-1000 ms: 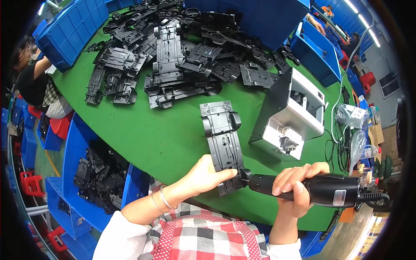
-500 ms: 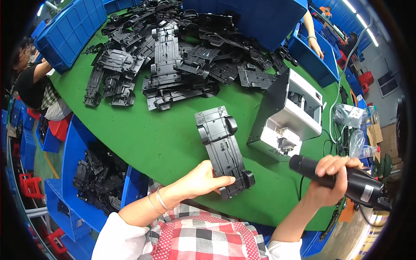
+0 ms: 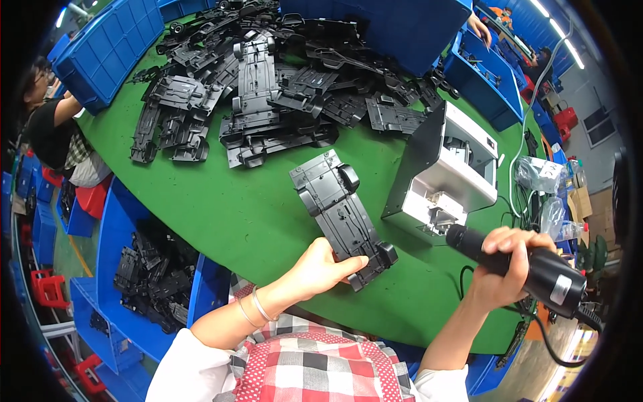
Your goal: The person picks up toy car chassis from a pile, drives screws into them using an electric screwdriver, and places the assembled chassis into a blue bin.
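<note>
Label [image 3: 561, 289] (silvery) on power tool [image 3: 544, 269]

Silver-bangled bare left hand [image 3: 321, 269] pinching, thumb [image 3: 351, 265] stretched toward the white-sleeved bare right hand [image 3: 512, 264], well apart, its curled fingers [image 3: 506, 240] wrapped tight!

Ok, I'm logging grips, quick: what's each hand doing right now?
Left hand: closed on the long black plastic chassis-shaped part, thumb on top.
Right hand: closed around the black cylindrical corded tool.
</note>
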Available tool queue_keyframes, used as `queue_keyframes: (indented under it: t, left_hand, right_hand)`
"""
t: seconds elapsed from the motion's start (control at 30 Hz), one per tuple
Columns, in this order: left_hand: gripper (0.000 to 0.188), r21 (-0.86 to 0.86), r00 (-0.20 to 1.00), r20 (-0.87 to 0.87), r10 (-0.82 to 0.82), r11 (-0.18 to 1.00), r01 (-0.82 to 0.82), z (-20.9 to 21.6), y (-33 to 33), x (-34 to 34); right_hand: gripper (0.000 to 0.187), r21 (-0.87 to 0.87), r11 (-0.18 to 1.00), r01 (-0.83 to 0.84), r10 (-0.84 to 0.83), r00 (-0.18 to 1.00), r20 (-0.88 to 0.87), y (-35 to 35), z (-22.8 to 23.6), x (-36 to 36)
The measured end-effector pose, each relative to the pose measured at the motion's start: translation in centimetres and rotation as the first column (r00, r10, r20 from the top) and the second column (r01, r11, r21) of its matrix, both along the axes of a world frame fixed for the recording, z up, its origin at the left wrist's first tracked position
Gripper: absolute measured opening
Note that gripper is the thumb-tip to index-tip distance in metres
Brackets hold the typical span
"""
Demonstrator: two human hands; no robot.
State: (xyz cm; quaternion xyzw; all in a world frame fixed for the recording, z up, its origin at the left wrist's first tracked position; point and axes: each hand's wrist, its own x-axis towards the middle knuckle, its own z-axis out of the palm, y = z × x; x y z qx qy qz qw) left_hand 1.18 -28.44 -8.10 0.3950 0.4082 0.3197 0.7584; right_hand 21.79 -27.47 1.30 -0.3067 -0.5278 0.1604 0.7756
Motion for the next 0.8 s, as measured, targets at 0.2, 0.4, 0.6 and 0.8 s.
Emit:
queue_keyframes:
  t: [0.2, 0.4, 0.6, 0.8]
  left_hand:
    - [0.021, -0.006, 1.0, 0.005, 0.02, 1.0, -0.02, -0.2, -0.2, 0.1]
    - [0.019, 0.012, 0.995, 0.056, 0.077, 0.997, -0.078, -0.3, -0.4, 0.5]
    - [0.016, -0.005, 0.995, 0.043, 0.085, 0.996, -0.085, 0.0, -0.5, 0.6]
    - [0.017, 0.04, 0.996, 0.031, 0.086, 0.995, -0.087, 0.2, -0.7, 1.2]
  right_hand:
    - [0.019, -0.25, 0.968, 0.034, -0.04, 0.999, -0.02, 2.0, 0.6, 0.6]
    - [0.02, -0.248, 0.932, -0.263, 0.185, 0.937, -0.295, -1.4, -0.8, -1.0]
    - [0.028, -0.177, 0.864, -0.471, 0.4, 0.857, -0.325, -3.5, -1.5, -3.5]
    - [0.03, -0.245, 0.863, -0.442, 0.374, 0.884, -0.28, -4.1, -2.1, -4.1]
